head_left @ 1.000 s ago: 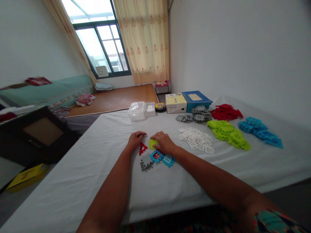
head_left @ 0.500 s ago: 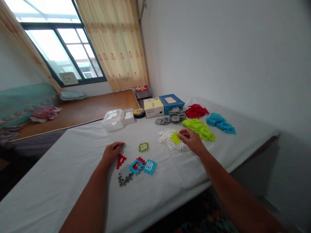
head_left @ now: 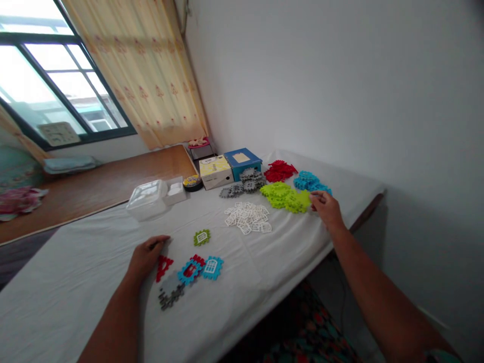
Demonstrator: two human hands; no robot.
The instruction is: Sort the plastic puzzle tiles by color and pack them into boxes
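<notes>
Here, the left hand [head_left: 145,257] rests palm-down on the white cloth [head_left: 75,302] to the near left of the white pile [head_left: 247,218]. Its fingers are loosely bent and grip nothing, and its edge touches a red triangular piece [head_left: 164,267]. The right hand [head_left: 327,209] lies to the right of the white pile, its curled fingers at the edge of the lime-green pile [head_left: 283,195]; whether they pinch a piece cannot be told. A blue pile [head_left: 308,180] lies to the far right of the white pile.

Head view, down over table [head_left: 94,302]
</notes>
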